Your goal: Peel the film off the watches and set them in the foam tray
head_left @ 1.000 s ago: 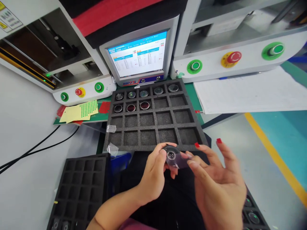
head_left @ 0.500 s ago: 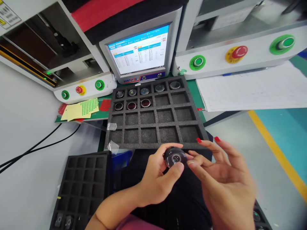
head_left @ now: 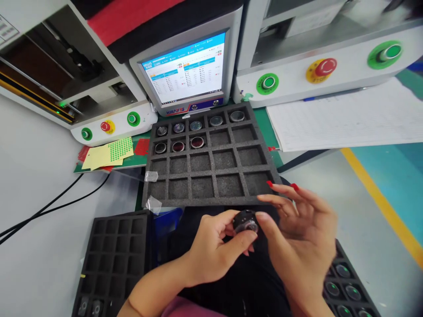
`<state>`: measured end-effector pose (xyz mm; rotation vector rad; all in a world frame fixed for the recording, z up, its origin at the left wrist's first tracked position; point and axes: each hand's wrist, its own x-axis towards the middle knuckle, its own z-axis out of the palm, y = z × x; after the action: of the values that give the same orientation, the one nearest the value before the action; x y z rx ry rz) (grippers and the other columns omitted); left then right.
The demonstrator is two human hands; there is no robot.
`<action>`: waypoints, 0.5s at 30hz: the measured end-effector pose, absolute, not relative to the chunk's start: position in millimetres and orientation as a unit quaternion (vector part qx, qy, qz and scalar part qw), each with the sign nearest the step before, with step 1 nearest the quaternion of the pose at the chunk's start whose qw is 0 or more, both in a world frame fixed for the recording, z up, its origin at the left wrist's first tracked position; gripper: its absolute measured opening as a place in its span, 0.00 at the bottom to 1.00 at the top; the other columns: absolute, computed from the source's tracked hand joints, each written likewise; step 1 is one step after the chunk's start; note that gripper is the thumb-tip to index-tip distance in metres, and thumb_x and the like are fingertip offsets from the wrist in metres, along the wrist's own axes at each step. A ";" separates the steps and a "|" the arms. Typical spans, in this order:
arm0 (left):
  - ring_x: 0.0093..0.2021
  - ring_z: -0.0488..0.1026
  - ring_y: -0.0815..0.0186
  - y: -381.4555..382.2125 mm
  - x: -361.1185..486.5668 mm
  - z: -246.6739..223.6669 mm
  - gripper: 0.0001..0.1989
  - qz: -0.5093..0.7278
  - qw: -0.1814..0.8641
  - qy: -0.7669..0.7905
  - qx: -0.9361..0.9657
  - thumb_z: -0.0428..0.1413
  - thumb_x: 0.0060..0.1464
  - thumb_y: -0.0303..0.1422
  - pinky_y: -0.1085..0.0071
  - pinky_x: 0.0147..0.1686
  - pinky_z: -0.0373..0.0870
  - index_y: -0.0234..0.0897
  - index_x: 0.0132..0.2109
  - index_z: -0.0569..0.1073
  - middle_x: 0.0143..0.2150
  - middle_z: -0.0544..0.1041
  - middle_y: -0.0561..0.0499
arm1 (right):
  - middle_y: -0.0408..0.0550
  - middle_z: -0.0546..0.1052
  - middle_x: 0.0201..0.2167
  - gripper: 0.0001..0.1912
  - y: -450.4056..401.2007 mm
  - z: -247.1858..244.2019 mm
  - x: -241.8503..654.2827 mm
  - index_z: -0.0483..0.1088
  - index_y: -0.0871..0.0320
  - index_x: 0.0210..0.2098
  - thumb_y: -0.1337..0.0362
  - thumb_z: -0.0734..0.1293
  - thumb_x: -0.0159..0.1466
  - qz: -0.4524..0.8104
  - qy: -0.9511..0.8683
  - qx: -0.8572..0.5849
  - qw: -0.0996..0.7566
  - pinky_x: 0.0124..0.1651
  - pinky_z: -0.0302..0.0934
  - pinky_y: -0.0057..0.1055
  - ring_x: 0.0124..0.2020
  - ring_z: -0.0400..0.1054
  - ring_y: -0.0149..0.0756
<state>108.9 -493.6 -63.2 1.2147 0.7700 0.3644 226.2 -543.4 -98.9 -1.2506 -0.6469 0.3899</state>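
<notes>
The left hand grips a round black watch body between thumb and fingers. Just to its right, the right hand has its fingers fanned apart, thumb tip at the watch body's edge; whether it presses there, I cannot tell. Below and right of that hand, a small foam tray holds green-spotted discs. Left of the left hand, a gridded foam tray carries dark pieces. Beyond both hands, a large foam tray holds eight round pieces. Farther out beyond the right hand lie paper sheets; beyond the large foam tray stands a monitor.
</notes>
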 end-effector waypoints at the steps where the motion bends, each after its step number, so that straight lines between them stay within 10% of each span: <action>1: 0.26 0.71 0.71 -492.0 107.1 -61.6 0.12 0.157 0.728 0.355 0.565 0.57 0.59 0.39 0.75 0.28 0.70 0.32 0.40 0.73 0.27 0.74 0.50 | 0.45 0.73 0.47 0.25 -541.7 -102.3 229.2 0.65 0.52 0.52 0.73 0.73 0.58 0.167 -0.274 -0.575 0.753 0.47 0.66 0.30 0.38 0.75 0.30; 5: 0.27 0.76 0.69 -464.2 106.0 -54.7 0.08 0.205 0.545 0.406 0.704 0.55 0.61 0.36 0.76 0.29 0.72 0.36 0.42 0.69 0.29 0.78 0.52 | 0.45 0.75 0.43 0.18 -540.7 -108.7 238.3 0.67 0.56 0.48 0.69 0.73 0.60 0.118 -0.196 -0.583 0.780 0.43 0.66 0.30 0.33 0.74 0.29; 9: 0.27 0.75 0.71 -399.0 132.1 -59.6 0.01 0.160 0.121 0.385 0.901 0.55 0.59 0.29 0.76 0.32 0.71 0.36 0.38 0.71 0.29 0.77 0.54 | 0.42 0.76 0.37 0.22 -548.6 -100.0 238.0 0.67 0.57 0.46 0.72 0.75 0.56 0.118 -0.177 -0.563 0.798 0.44 0.67 0.30 0.34 0.74 0.30; 15: 0.37 0.80 0.58 -326.9 188.6 -82.9 0.08 0.042 -0.006 0.354 0.934 0.53 0.59 0.22 0.68 0.33 0.73 0.30 0.41 0.77 0.39 0.78 0.41 | 0.41 0.76 0.28 0.26 -566.5 -88.4 243.8 0.66 0.55 0.46 0.67 0.78 0.52 0.119 -0.130 -0.586 0.791 0.36 0.69 0.27 0.32 0.74 0.33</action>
<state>188.6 -326.9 -82.9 2.9465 1.1158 0.1323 243.8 -566.5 -88.4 -1.2605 -0.2798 0.2554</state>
